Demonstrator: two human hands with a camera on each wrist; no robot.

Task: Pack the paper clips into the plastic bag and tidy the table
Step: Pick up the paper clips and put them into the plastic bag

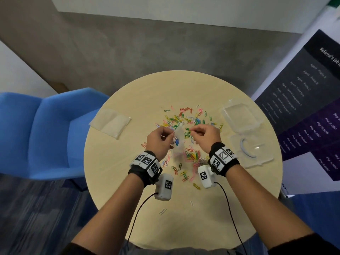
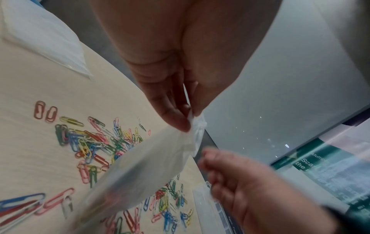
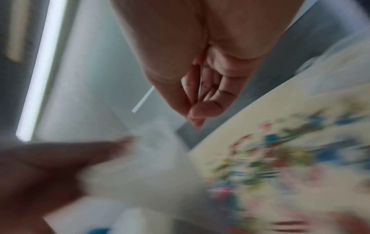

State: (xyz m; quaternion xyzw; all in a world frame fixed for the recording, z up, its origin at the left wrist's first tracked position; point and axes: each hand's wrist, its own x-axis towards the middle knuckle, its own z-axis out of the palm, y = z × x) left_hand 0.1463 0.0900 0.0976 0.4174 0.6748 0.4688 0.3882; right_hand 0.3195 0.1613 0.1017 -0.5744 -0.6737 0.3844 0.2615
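left hand (image 2: 172, 110) pinching plastic bag (image 2: 152, 166), head view unclear

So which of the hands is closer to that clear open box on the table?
Right. The right hand hovers over the paper clips, just beside the clear box; the left hand, holding the plastic bag, is farther away.

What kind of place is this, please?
Probably an office lounge or meeting corner: a small round table, a blue armchair, carpeted floor, and a dark banner listing referral job payouts.
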